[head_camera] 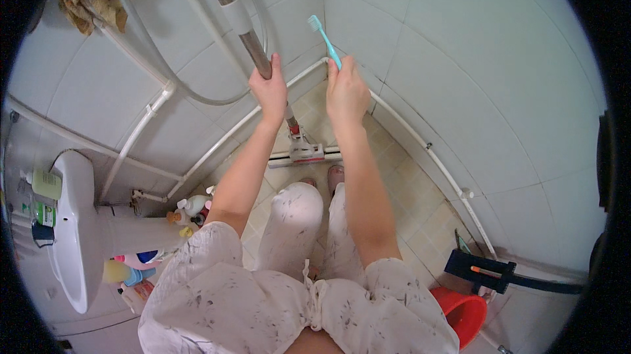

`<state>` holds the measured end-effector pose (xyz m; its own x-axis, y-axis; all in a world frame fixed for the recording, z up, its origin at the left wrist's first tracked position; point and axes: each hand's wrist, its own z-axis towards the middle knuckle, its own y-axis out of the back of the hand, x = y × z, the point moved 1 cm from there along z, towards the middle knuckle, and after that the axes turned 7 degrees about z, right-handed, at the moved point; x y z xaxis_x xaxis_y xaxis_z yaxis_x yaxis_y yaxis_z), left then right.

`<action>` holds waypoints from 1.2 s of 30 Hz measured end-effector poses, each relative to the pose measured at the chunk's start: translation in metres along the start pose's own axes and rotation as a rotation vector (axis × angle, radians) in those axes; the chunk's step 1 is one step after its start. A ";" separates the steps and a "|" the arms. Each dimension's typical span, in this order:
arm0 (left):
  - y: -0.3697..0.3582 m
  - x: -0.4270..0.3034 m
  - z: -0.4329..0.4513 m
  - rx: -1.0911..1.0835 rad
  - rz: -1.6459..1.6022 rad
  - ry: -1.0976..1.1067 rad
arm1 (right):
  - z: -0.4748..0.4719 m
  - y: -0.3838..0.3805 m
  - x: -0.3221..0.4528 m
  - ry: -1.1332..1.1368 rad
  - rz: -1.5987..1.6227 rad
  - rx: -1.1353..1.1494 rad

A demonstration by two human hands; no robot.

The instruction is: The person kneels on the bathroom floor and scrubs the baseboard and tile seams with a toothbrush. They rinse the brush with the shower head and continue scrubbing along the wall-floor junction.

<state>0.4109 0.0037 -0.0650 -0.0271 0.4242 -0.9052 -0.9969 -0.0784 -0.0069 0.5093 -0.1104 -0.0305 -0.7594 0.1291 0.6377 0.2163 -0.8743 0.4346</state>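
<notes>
My left hand (271,92) is wrapped around the metal pole (257,52) of a mop, which slants down past my wrist. A white collar (237,16) sits on the pole above the hand. At its lower end the wide flat mop head (306,152) with a red-and-white joint rests on the floor in front of my feet. Between the fingers and thumb of my right hand (349,98) is a light-blue toothbrush (325,40), bristle end up. The hand covers the lower part of its handle.
White pipes (424,144) run low along both tiled walls and meet in the corner. At left stand a pedestal washbasin (79,236) and several bottles (194,204). A red bucket (461,312) is at lower right. A grey hose (217,102) loops beside the pole.
</notes>
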 end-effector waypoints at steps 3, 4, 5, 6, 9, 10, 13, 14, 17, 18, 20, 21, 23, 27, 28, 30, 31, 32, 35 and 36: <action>-0.009 0.007 0.022 -0.050 0.053 -0.069 | 0.002 0.001 -0.005 0.015 0.006 -0.019; -0.011 0.008 0.028 -0.070 0.069 -0.085 | 0.003 0.001 -0.006 0.014 -0.007 -0.020; -0.013 0.009 0.034 -0.090 0.085 -0.102 | 0.004 0.001 -0.006 0.014 -0.019 -0.022; -0.012 0.009 0.038 -0.067 0.063 -0.106 | 0.004 0.001 -0.006 0.014 -0.030 -0.016; -0.010 0.004 0.044 0.030 -0.024 -0.098 | 0.004 0.002 -0.001 0.068 -0.038 -0.068; -0.011 -0.004 0.042 0.083 -0.068 -0.082 | 0.004 0.002 -0.003 0.078 -0.046 -0.071; -0.009 -0.004 0.046 0.225 -0.137 -0.101 | 0.006 0.000 -0.007 0.098 -0.048 -0.082; -0.007 -0.001 0.050 0.271 -0.150 -0.118 | 0.006 0.000 -0.006 0.097 -0.041 -0.084; 0.001 0.013 0.060 0.342 -0.184 -0.067 | 0.004 0.002 -0.004 0.112 -0.041 -0.100; 0.004 0.018 0.062 0.359 -0.192 -0.064 | 0.005 0.002 -0.004 0.122 -0.040 -0.109; 0.011 0.026 0.063 0.393 -0.208 -0.058 | 0.005 -0.001 -0.006 0.132 -0.024 -0.111; 0.012 0.027 0.060 0.384 -0.205 -0.044 | 0.004 -0.002 -0.007 0.136 -0.017 -0.110; 0.014 0.027 0.055 0.368 -0.197 -0.016 | 0.005 -0.002 -0.006 0.140 0.000 -0.116; 0.026 0.039 0.070 0.295 -0.127 -0.063 | 0.004 0.002 0.002 0.111 -0.002 -0.097; 0.030 0.043 0.074 0.286 -0.136 -0.036 | 0.003 0.006 0.006 0.103 0.006 -0.093; 0.043 0.045 0.079 0.283 -0.107 -0.054 | 0.003 0.015 0.012 0.092 0.016 -0.092; 0.047 0.046 0.082 0.291 -0.124 -0.039 | 0.003 0.017 0.011 0.098 0.037 -0.126; 0.052 0.047 0.084 0.298 -0.140 -0.025 | 0.005 0.018 0.008 0.105 0.058 -0.161; 0.068 0.043 0.082 0.349 -0.171 -0.012 | 0.004 0.031 0.012 0.025 0.106 -0.131; 0.074 0.041 0.082 0.367 -0.159 -0.022 | 0.004 0.034 0.017 -0.014 0.128 -0.103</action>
<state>0.3300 0.0894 -0.0677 0.1323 0.4242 -0.8959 -0.9489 0.3156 0.0093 0.5061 -0.1360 -0.0022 -0.7208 0.0200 0.6929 0.2460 -0.9272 0.2826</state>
